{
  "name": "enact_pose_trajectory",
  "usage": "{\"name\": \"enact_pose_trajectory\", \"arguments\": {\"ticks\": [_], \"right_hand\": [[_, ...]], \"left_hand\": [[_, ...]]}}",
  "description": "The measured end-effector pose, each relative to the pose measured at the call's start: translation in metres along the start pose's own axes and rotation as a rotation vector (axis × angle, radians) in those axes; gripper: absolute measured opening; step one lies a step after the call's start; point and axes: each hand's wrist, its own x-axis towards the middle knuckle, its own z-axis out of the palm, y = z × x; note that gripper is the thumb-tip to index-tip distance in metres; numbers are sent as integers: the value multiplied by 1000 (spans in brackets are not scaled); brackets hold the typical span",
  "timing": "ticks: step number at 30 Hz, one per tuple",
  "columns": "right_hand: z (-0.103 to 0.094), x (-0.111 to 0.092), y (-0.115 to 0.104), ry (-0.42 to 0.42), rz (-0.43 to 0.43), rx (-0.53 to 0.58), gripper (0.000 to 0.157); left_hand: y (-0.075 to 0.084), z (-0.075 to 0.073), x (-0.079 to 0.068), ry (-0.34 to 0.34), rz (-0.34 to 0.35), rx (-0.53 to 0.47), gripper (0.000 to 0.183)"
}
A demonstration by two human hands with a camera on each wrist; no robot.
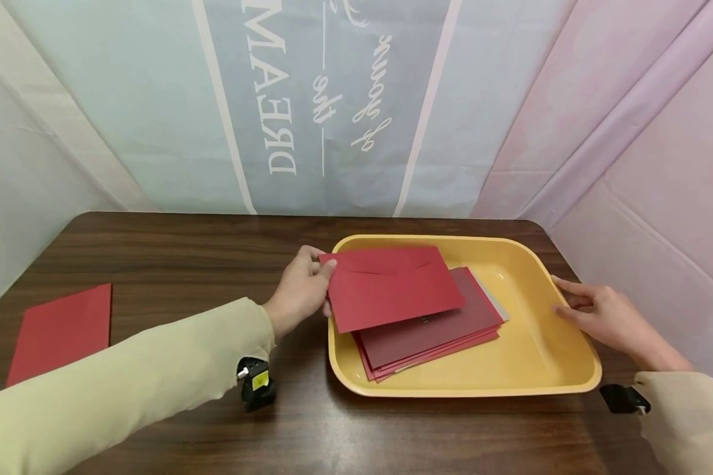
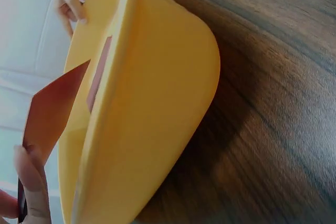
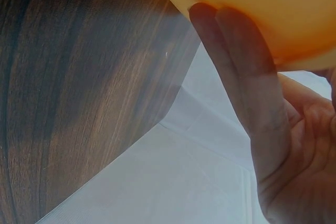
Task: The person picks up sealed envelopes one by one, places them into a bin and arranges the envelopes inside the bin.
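Observation:
A red envelope (image 1: 392,290) is pinched at its left edge by my left hand (image 1: 300,287), thumb on top. It slants over a pile of darker red envelopes (image 1: 440,336), which lie in a yellow plastic tub (image 1: 541,369). In the left wrist view, the held envelope (image 2: 55,111) tilts above the rim of the tub (image 2: 147,98). My right hand (image 1: 612,323) grips the tub's right rim, with the thumb inside and the fingers outside. The right wrist view shows those fingers (image 3: 252,72) against the outer wall; the palm is partly cut off.
Another red envelope (image 1: 65,330) lies at the left of the dark wooden table (image 1: 214,257), partly hidden by my left sleeve. A printed cloth (image 1: 333,185) hangs behind the table, and pale cloth walls (image 1: 665,231) stand at the sides.

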Motion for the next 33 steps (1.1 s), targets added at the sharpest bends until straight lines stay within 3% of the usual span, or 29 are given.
{"name": "enact_pose_trajectory", "arguments": {"ticks": [9, 14, 24, 33], "right_hand": [[0, 1, -1, -11, 8, -3, 56], [0, 2, 0, -5, 6, 0, 55], [-1, 1, 1, 12, 6, 1, 55], [-1, 1, 2, 9, 7, -14, 55]], "left_hand": [[-1, 23, 2, -70, 4, -10, 27], [-1, 31, 3, -81, -1, 45, 31], [9, 41, 5, -109, -167, 243, 62], [10, 51, 12, -105, -216, 394, 49]]}}
